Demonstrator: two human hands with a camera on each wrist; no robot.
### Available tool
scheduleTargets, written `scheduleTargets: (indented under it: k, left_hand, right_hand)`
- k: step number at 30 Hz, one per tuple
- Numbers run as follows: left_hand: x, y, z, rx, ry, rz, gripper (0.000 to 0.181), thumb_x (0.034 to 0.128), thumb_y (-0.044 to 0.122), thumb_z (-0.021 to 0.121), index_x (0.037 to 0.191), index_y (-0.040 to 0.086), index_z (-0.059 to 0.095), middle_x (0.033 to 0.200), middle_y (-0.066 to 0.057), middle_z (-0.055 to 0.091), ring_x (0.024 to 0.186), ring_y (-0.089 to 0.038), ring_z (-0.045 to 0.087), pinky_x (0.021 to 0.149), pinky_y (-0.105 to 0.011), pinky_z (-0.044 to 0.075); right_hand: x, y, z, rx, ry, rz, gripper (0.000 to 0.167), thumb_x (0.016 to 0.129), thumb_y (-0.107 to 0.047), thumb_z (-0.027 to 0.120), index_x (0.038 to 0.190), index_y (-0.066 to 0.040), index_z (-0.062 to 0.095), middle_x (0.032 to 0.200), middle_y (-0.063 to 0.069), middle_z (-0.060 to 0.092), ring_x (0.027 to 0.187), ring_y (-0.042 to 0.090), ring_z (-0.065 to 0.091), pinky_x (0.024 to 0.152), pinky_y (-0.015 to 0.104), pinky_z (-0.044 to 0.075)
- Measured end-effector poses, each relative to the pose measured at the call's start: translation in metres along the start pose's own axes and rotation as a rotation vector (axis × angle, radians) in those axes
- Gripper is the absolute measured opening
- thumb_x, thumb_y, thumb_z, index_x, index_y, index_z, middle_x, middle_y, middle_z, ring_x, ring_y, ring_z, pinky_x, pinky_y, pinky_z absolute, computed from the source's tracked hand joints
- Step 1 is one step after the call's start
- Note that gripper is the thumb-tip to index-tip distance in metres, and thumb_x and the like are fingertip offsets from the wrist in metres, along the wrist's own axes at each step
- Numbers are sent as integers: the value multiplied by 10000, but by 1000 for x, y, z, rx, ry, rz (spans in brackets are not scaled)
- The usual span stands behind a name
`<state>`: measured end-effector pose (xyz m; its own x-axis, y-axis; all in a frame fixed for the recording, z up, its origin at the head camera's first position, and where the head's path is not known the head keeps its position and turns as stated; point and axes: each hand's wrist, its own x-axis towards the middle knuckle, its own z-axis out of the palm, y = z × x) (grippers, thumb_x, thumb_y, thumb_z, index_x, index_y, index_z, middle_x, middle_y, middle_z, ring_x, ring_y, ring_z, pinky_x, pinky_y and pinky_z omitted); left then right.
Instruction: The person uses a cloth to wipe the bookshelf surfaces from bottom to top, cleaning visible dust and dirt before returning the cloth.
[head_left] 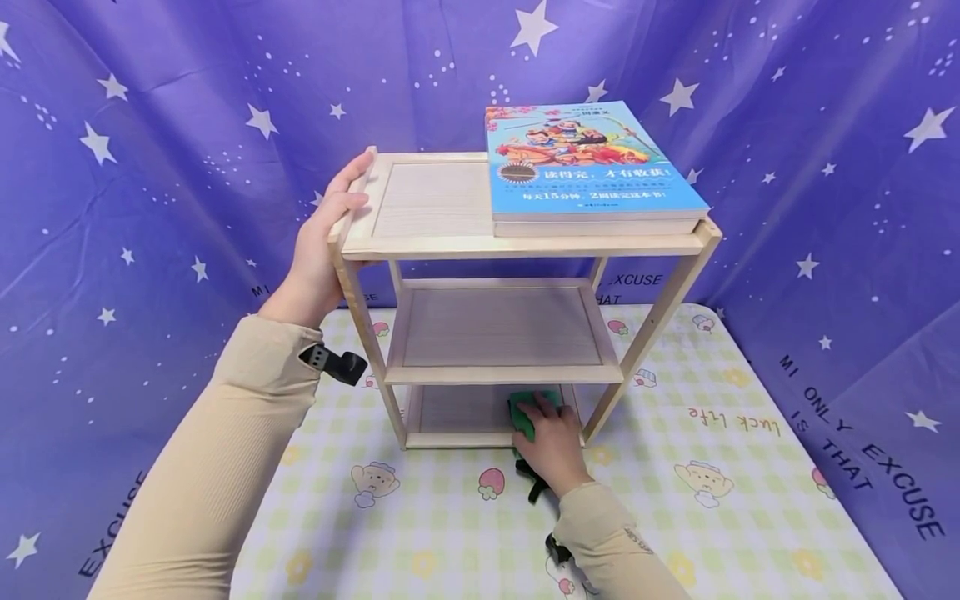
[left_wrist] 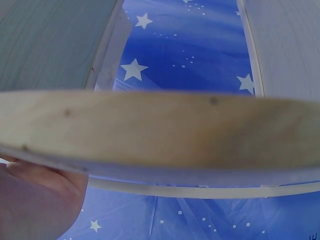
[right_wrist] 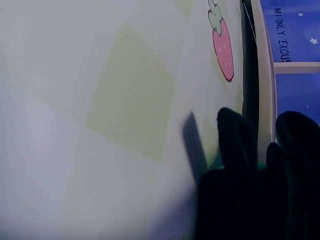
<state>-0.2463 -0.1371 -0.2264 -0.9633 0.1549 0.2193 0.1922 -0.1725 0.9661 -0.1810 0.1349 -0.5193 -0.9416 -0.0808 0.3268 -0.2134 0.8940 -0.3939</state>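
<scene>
A light wooden three-tier shelf stands upright on the table. My left hand grips the side rail of its top board, fingers over the upper edge; in the left wrist view part of that hand shows beneath a blurred wooden rail. Down at the bottom board, my right hand holds a green cloth against the right part of the surface. The fingers cover much of the cloth. In the right wrist view, the fingers are very dark and the cloth is mostly hidden.
A thick blue illustrated book lies on the right half of the top board, close to its front edge. Below, the middle board spans the frame. A checked tablecloth covers the table, and purple star-patterned curtains hang around it.
</scene>
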Motion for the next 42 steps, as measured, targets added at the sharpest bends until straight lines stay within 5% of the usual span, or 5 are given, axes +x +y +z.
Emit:
scheduleTargets:
  k: [42]
  left_hand:
    - [3,-2,0,-5,24,-10,609,935,233,381,1531,349,337,1591,17,270,1269,-222,384,935,-367,351]
  right_hand:
    - [2,-36,8,14,-135,-46,428,834,-261,694,1231,-103,689,1367,202,584,1102,472,535,915,564,453]
